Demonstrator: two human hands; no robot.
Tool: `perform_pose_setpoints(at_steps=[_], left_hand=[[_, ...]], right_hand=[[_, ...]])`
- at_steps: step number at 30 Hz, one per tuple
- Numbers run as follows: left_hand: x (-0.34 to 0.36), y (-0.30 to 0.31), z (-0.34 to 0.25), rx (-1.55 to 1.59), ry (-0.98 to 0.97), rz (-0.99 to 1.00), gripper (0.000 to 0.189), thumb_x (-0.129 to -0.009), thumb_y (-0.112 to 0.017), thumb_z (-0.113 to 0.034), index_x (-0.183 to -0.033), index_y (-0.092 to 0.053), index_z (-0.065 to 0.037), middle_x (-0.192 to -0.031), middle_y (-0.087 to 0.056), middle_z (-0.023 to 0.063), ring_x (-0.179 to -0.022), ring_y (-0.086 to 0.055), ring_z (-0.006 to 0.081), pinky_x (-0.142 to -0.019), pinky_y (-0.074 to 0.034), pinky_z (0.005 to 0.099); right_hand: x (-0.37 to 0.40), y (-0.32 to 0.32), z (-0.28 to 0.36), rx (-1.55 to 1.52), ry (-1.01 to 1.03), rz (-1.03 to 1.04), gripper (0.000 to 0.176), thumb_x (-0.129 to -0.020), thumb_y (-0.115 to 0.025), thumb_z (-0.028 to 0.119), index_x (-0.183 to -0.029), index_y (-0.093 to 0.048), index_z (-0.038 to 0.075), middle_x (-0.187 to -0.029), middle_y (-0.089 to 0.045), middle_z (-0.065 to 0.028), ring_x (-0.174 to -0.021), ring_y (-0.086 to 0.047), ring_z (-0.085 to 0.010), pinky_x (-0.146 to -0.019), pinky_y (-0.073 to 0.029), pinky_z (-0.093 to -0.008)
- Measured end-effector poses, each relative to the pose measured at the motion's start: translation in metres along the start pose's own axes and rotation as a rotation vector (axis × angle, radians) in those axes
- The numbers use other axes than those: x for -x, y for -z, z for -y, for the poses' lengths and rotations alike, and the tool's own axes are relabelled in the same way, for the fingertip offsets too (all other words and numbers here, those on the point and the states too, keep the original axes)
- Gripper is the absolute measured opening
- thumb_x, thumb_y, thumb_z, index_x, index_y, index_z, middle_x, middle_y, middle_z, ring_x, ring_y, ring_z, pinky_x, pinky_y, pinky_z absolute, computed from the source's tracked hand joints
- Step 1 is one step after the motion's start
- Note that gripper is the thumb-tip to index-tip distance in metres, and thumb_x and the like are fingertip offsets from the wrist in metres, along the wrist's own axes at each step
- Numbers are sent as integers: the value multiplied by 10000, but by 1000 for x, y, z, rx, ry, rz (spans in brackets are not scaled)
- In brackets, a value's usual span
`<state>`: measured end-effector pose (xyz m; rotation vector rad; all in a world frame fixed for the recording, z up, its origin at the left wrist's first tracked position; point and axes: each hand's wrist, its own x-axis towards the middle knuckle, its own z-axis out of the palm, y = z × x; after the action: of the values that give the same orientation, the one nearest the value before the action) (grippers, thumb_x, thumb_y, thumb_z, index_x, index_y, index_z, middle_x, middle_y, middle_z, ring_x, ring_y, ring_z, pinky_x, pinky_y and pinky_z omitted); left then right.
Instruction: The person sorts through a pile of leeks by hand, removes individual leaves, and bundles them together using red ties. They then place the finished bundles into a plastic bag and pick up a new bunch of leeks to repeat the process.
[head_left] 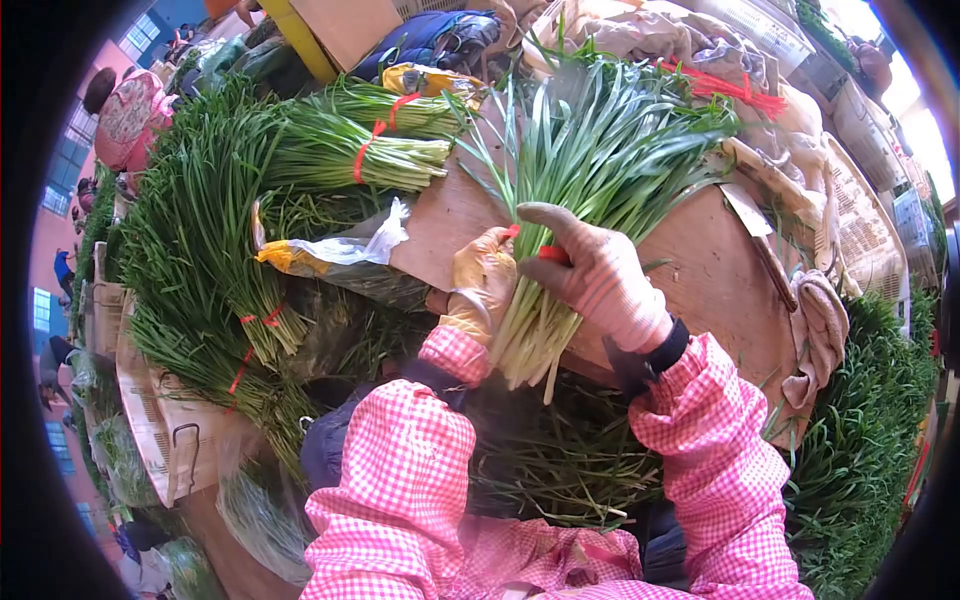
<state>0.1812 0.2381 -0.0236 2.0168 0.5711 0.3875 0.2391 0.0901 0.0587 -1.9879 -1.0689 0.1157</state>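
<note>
A large bunch of green chives [600, 140] lies across a wooden board, with its pale stem ends [535, 340] pointing toward me. My left hand [484, 278], in a yellowish glove, is closed against the left side of the stems, with a bit of red tie [512, 232] at its fingertips. On the other side is my right hand [605, 280] in a pale striped glove with dark fingertips. Its fingers are curled at the stems, the thumb lifted, and a red strip [553, 255] shows between them. Where the tie passes behind the stems is hidden.
Chive bunches bound with red ties [400, 155] are piled at the left. The wooden board [700, 270] carries a cloth [820, 330] at its right edge. Spare red ties [730, 90] lie at the back. Loose chives [850, 440] fill the right side. A plastic bag [350, 250] lies left.
</note>
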Motion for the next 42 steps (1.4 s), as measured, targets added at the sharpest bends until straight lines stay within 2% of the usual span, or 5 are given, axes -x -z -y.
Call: perform_pose_setpoints(at_steps=[10,13,28,35,42], left_hand=[[10,13,-26,15,-85,90,222,-778,-475,-88,-911,-641,-24,-851,-618,232,-861,-599,387,-729,-477,387],[10,14,-32,-95,-134,94,214,-805,-478,-31,-946,-626,29,-781,-650,195,-759,-645,207,-695,-489,319],[20,4,-31,179,-112,476,399,-953,-442,-347,-1203,-533,-49,-1099,-610,103,-983,-546,151,-863,-426,301],[22,6,-39,193,34,522,414,-939,-479,-372,-1184,-557,-48,-1057,-622,71,-968,-529,105,-870,-419,276],[8,-22,-77,1277,837,1222,747,-799,-543,-595,-1328,-401,-87,-1297,-484,131,-1181,-467,274,-1006,-360,454]], right_hand=[[-15,-10,-7,127,-29,63,234,-822,-602,292,-1007,-678,170,-747,-642,-123,-678,-627,-297,-631,-505,-366],[-8,-18,-12,21,-100,-18,206,-814,-619,285,-946,-688,143,-742,-644,-121,-679,-626,-296,-632,-500,-351],[32,11,-21,-725,-324,12,189,-863,-620,115,-1025,-657,26,-850,-649,13,-780,-546,-42,-736,-464,-213],[41,21,-32,-798,-348,70,186,-847,-638,106,-1011,-664,21,-893,-673,-13,-803,-590,-74,-755,-481,-238],[81,64,-26,-1017,-385,60,161,-848,-638,101,-978,-665,9,-919,-679,-28,-859,-602,-82,-791,-480,-248]])
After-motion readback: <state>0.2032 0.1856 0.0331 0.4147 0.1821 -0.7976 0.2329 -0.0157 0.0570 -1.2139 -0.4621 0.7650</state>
